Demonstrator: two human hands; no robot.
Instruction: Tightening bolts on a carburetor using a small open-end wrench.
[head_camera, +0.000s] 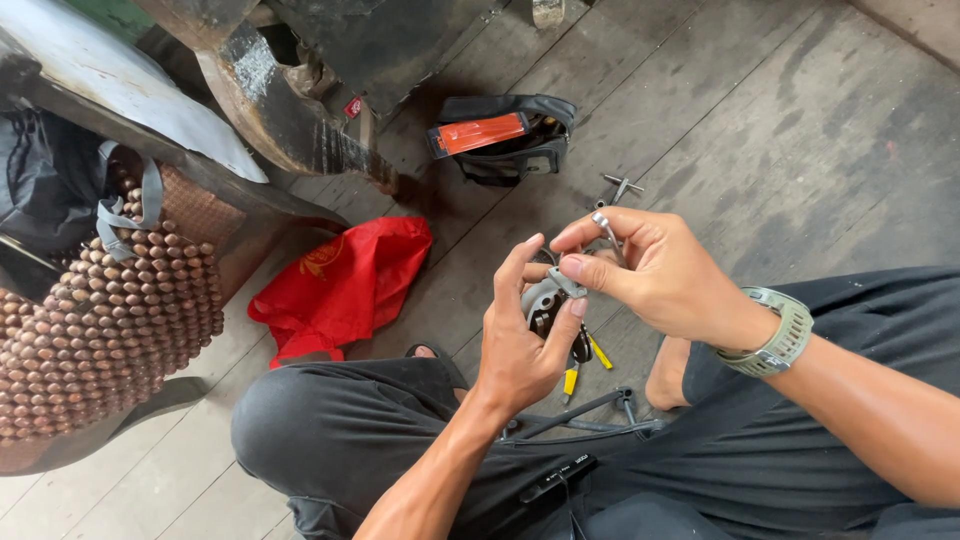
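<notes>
Head view
Left hand: my fingers curl around a small grey metal part, held above my lap.
Right hand: pinches a thin silver tool against that part.
Below grip: yellow-handled pliers.
Far left: red bag.

Soft, even daylight fills the scene, casting only faint shadows on the wooden floor. Focus is sharp throughout; wide-angle distortion bends the frame's left and right edges.

arms bare, no sleeves | grey-green wristwatch on right wrist | dark trousers
</notes>
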